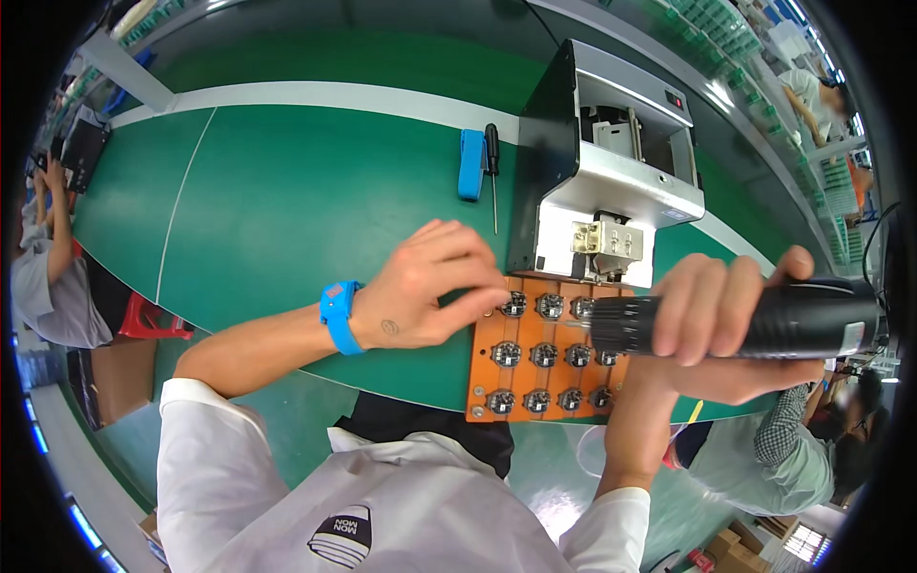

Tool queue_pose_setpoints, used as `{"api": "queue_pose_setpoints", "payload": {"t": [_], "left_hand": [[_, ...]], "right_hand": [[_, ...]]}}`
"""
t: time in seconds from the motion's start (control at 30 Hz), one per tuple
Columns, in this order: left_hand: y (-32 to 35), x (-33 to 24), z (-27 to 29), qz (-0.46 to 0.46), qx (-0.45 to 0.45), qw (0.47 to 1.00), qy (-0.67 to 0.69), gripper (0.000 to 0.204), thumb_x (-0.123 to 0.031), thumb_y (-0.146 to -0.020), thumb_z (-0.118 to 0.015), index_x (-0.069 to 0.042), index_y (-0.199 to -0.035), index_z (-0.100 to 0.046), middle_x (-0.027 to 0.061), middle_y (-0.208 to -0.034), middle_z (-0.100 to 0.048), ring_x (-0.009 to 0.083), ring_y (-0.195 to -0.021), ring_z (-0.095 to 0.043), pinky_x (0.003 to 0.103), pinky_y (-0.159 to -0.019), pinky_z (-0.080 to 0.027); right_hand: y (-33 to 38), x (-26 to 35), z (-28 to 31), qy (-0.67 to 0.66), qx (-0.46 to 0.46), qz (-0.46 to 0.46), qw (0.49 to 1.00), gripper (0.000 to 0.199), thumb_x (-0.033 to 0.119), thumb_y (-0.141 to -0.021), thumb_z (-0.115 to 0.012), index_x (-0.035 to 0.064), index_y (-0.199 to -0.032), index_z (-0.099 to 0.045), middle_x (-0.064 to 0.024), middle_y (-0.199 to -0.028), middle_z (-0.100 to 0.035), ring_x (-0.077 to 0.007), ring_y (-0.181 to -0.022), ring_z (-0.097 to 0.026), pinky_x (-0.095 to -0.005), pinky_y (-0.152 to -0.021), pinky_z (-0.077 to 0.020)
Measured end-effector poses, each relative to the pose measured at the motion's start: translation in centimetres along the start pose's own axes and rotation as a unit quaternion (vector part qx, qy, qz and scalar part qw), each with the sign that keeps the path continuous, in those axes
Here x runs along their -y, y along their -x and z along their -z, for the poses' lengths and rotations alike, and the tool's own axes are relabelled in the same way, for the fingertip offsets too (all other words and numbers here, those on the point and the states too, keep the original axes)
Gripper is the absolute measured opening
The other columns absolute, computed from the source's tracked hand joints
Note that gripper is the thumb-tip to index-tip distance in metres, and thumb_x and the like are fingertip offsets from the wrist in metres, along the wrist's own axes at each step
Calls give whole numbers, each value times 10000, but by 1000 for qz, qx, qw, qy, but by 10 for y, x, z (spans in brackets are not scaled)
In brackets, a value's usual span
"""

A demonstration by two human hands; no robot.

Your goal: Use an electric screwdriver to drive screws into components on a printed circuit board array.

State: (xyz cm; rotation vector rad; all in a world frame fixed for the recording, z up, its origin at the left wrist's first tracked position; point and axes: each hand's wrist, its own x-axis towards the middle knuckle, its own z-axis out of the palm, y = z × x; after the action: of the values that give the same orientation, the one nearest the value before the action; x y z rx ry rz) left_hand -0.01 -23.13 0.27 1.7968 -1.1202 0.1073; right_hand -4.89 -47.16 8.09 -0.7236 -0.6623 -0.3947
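Observation:
My right hand is wrapped round a black electric screwdriver, which lies nearly level with its thin bit pointing left over an orange fixture board. Rows of small round metal-and-black parts are seated in the board. At its far left corner, my left hand has curled fingers, thumb and forefinger close together beside a round part. Whatever those fingertips pinch is too small to make out. A blue wrist strap circles my left wrist. The screwdriver and right hand cover part of the board's right side.
Just behind the board stands a silver and black bench machine. A black-handled screwdriver and a blue rolled strap lie left of it on the green table. Other people sit at both sides, beside a red stool on the left.

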Motion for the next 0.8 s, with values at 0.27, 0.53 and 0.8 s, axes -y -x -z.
{"api": "queue_pose_setpoints", "payload": {"t": [0.27, 0.53, 0.8], "left_hand": [[-5, 4, 1, 2, 84, 996, -4, 103, -125, -881, -733, -79, -972, -713, 64, -927, -584, 237, -848, -576, 367, -761, -439], [-20, -2, 10, -97, 203, 963, -150, 178, -139, -836, -743, -137, -1013, -727, 33, -938, -574, 210, -829, -558, 346, -765, -423], [-41, -7, 17, -153, 310, 910, -229, 91, -127, -854, -661, -137, -944, -658, 10, -916, -609, 197, -812, -619, 348, -711, -477]], "right_hand": [[-9, 17, 2, -20, -25, 54, 998, 610, 362, -989, -566, -57, -1380, -361, -55, -697, -571, -143, -437, -565, -266, -375, -552], [-13, 21, 1, -4, -5, 77, 997, 622, 388, -963, -589, -103, -1314, -435, -28, -665, -527, -102, -438, -529, -222, -388, -515], [-10, 43, 26, 39, -2, 84, 996, 835, 636, -970, -492, -61, -1421, -410, -24, -728, -490, -113, -489, -454, -286, -430, -426]]}}
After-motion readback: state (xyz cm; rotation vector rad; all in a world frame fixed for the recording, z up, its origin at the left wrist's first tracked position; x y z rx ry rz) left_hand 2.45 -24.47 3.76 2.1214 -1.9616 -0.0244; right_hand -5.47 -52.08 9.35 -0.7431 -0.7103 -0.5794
